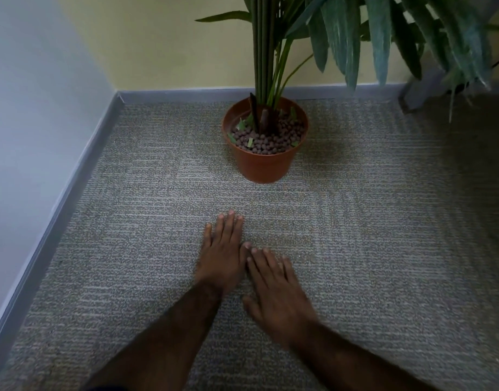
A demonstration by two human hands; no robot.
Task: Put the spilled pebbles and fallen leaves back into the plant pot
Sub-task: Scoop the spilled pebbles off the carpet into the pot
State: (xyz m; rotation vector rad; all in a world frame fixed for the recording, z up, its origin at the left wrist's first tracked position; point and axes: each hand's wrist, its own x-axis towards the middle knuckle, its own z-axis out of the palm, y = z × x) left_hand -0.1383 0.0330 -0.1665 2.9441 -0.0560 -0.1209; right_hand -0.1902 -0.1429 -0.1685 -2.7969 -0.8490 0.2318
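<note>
A terracotta plant pot [261, 165] stands upright on the grey carpet near the back wall. Brown pebbles [270, 138] fill it, with small green leaf pieces [250, 142] lying on top around the tall green stems. My left hand [223, 255] lies flat on the carpet in front of the pot, fingers straight and pointing toward it. My right hand [276, 289] lies flat beside it, fingers straight, its fingertips touching the left hand's inner edge. Neither hand holds anything. No loose pebbles or leaves show on the carpet.
The carpet [369, 235] runs to a grey skirting board [73, 187] along the left wall and the back wall. Long green leaves [383, 38] hang over the upper right. A dark object [428, 88] stands at the far right behind them.
</note>
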